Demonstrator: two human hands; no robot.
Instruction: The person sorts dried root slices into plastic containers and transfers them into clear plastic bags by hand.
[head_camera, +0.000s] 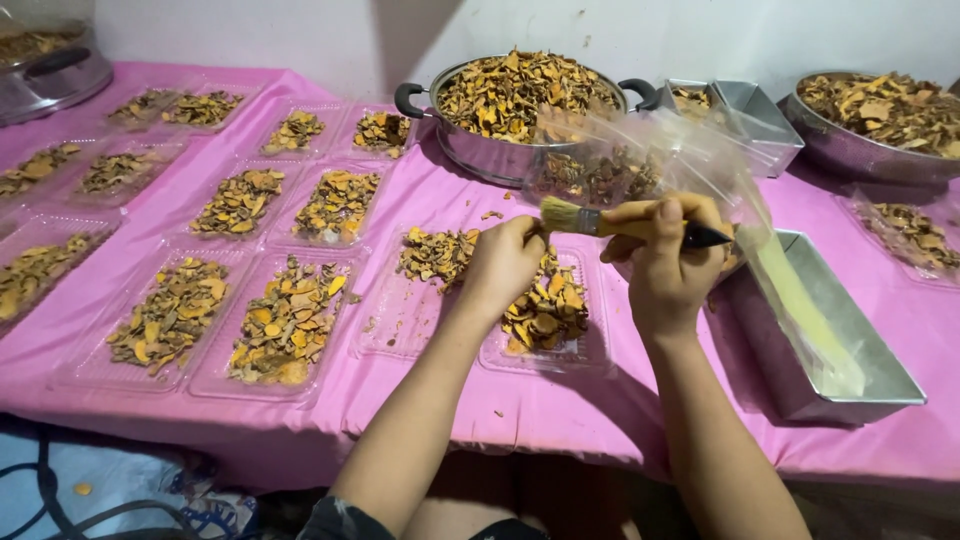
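At the far left, a steel pot (50, 75) sits at the back corner of the worktop (560, 410), which is covered in a pink cloth. Rows of clear plastic trays (170, 315) spread across the left half, each holding a heap of dried yellow-orange slices (290, 320); the nearest two stand side by side close to the front edge. Toward the middle, an open clear clamshell tray (420, 320) lies flat, its left half mostly bare with a small pile at the back, its right half bearing a larger pile (550, 310). The left hand (500, 265) is curled, fingertips down, over the slices between these two piles, pinching at them; exactly what it grips is hidden. Behind it stands a wide steel pan with black handles (480, 150), heaped with the same slices. Just right of the left hand, the right hand (665, 260) is clenched around a paintbrush (600, 222), held level above the clamshell with its pale bristles pointing left and its dark handle tip pointing right. A clear plastic bag (640, 165) with slices inside rises behind the right hand. Farther right, a rectangular steel tin (850, 370) lies near the front edge, with yellowish dust on its inner wall. Small steel tins (750, 110) and a round steel bowl (870, 150) of slices stand at the back right.
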